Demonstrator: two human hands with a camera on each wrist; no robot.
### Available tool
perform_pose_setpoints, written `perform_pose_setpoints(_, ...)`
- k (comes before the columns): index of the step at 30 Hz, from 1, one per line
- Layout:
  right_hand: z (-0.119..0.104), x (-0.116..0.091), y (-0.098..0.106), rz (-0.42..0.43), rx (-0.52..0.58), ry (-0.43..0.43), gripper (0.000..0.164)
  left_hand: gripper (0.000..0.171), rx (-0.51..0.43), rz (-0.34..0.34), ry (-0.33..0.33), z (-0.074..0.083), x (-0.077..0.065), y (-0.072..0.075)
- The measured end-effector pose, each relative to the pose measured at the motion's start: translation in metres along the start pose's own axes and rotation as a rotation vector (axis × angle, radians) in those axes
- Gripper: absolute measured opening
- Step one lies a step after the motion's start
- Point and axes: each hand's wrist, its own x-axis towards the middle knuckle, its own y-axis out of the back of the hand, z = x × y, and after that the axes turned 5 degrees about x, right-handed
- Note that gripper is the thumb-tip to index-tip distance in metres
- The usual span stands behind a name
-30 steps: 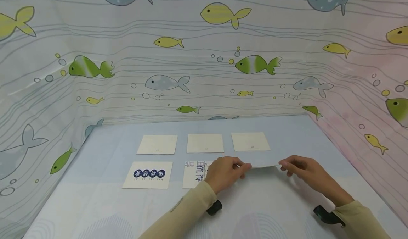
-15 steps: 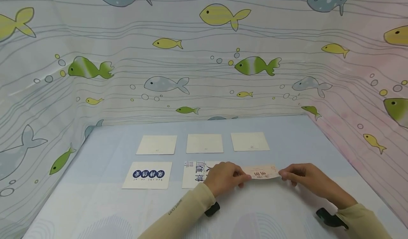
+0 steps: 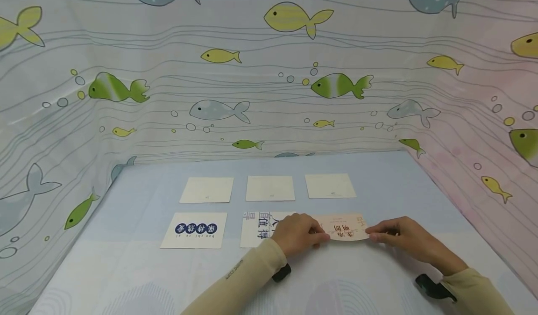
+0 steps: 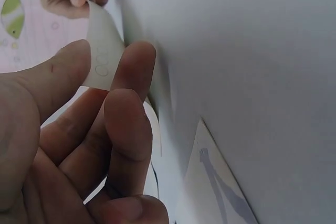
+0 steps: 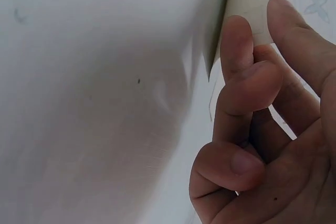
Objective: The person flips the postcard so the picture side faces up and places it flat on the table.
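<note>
A pinkish card (image 3: 346, 226) with reddish-brown characters is stretched between the two hands, its near edge bowed. At its left end the left hand (image 3: 296, 234) pinches it between thumb and fingers. The right hand (image 3: 409, 240) grips the opposite end with thumb and fingertips. In the left wrist view the card's pale back (image 4: 102, 51) stands curved, with small round marks near the thumb. Partly hidden behind the left hand lies a white card (image 3: 252, 233) with dark blue and grey characters. Farther left is another white card (image 3: 195, 240) bearing characters in dark blue circles.
Behind the printed cards, three plain cream cards, at left (image 3: 206, 191), middle (image 3: 270, 189) and right (image 3: 330, 186), lie in a row on the pale blue table (image 3: 138, 189). Fish-printed sheeting (image 3: 269, 81) walls the table at the back and sides.
The pinkish card has tipped from nearly edge-on so that its printed face shows, and it sits lower and nearer the person. Both hands came down slightly with it, keeping hold of its ends.
</note>
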Motion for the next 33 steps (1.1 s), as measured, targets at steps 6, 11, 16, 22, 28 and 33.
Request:
perform_pose_setpoints(6, 0.0001, 0.0029, -0.0015, 0.009, -0.025, -0.025, 0.03, 0.018, -0.007, -0.001, 0.012, -0.0016, 0.0036, -0.0012)
perform_pose_setpoints(11, 0.0003, 0.0049, -0.0022, 0.005, -0.04, -0.038, 0.03, 0.018, 0.012, 0.002, 0.015, -0.0038, 0.0065, -0.0028)
perform_pose_setpoints(16, 0.0004, 0.0054, -0.0027, -0.006, -0.047, -0.039, 0.03, 0.017, 0.018, -0.007, 0.016, -0.0045, 0.0076, -0.003)
perform_pose_setpoints(22, 0.0031, 0.0065, -0.0033, -0.01, -0.055, -0.041, 0.031, 0.014, 0.045, -0.001, 0.014, -0.0051, 0.0085, -0.0036)
perform_pose_setpoints(28, 0.0027, 0.0074, -0.0035, -0.011, -0.068, -0.056, 0.034, 0.015, 0.099, 0.011, 0.009, -0.0037, 0.0078, -0.0054)
perform_pose_setpoints(33, 0.0006, 0.0064, -0.0038, -0.016, -0.05, -0.06, 0.034, 0.015, 0.115, 0.009, 0.013, -0.0015, 0.0067, -0.0058)
